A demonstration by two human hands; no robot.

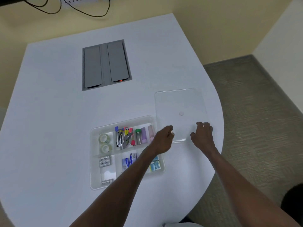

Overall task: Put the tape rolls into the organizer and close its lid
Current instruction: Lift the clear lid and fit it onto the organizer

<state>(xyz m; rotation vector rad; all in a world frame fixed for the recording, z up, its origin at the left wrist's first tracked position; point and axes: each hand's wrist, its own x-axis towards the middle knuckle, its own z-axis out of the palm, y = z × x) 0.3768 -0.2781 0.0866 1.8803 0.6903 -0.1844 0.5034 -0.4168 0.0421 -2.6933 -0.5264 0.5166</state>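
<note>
A clear plastic organizer [95, 161] lies open on the white table. Two clear tape rolls [105, 143] sit one behind the other in its far-left compartment. The flat clear lid [178, 102] lies on the table just right of the organizer. My left hand [164, 140] reaches across the organizer's right end and pinches the lid's near-left corner. My right hand [203, 136] rests with curled fingers on the lid's near-right edge. Whether the lid is lifted off the table I cannot tell.
Other compartments hold a stapler and coloured clips [124, 136], small tubes [141, 135], batteries [104, 161] and packets [155, 164]. A grey cable hatch [105, 64] is set into the table further back. The table's rounded edge [221, 128] runs close to the lid's right side.
</note>
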